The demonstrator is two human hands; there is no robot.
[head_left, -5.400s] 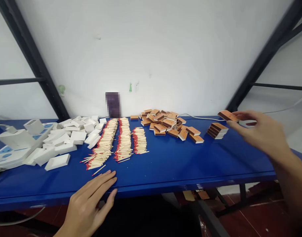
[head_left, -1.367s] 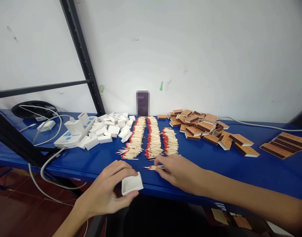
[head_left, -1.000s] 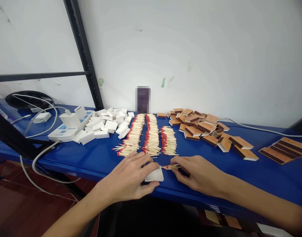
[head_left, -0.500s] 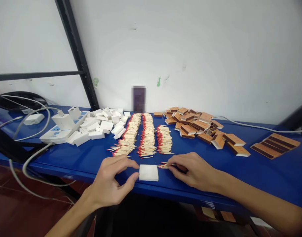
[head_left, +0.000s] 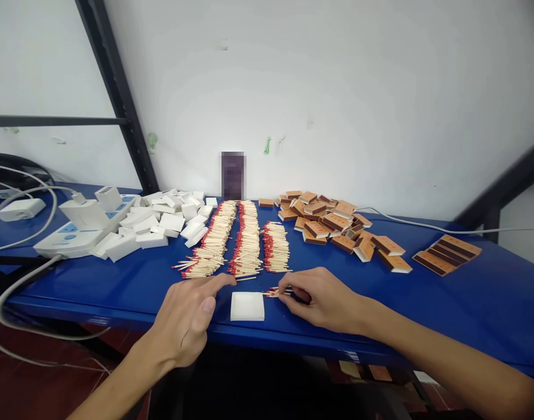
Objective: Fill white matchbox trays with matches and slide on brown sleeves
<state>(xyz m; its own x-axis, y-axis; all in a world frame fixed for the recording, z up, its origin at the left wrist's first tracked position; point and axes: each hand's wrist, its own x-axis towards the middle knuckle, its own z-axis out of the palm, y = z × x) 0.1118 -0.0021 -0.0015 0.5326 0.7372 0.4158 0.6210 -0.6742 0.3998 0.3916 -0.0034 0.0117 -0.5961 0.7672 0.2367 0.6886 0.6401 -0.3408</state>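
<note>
A white matchbox tray (head_left: 247, 307) lies near the table's front edge, its shallow inside facing up. My left hand (head_left: 190, 315) is just left of it, index finger stretched to the end of a loose match (head_left: 246, 278); whether it touches the match I cannot tell. The thumb is apart, and nothing shows in this hand. To the right of the tray, my right hand (head_left: 322, 300) pinches a few red-tipped matches (head_left: 272, 293) low over the table, heads pointing left. Behind the hands lie rows of matches: a left row (head_left: 211, 242), a middle row (head_left: 248, 239) and a shorter right row (head_left: 276, 248).
White trays (head_left: 171, 220) are heaped at the back left, beside a power strip (head_left: 70, 236) with chargers and cables. Brown matchbox sleeves (head_left: 334, 221) are piled at the back right, with a flat brown stack (head_left: 447, 255) farther right. A blurred dark object (head_left: 232, 176) stands against the wall.
My left hand has left the tray's left edge and reached forward to the loose match. My right hand keeps its pinch on the matches. The whole view has shifted slightly.
</note>
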